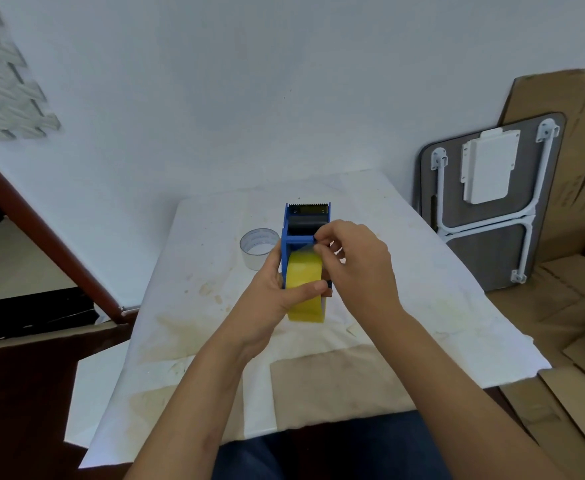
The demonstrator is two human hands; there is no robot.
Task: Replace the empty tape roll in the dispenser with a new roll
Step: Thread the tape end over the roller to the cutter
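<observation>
L hand (277,289) grips dispenser (306,223), R hand (357,261) pinches tape (305,271)

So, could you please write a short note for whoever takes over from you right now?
Left hand: grips the dispenser and yellow roll, thumb across the roll.
Right hand: fingertips pinch at the tape end by the blue crossbar.
Empty core: out, standing on the table left of the dispenser.
Done: new roll seated.
Left: thread the tape forward to the toothed blade.

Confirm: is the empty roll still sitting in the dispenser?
No, the empty roll stands on the table left of the dispenser, which now carries the yellow roll.
</observation>
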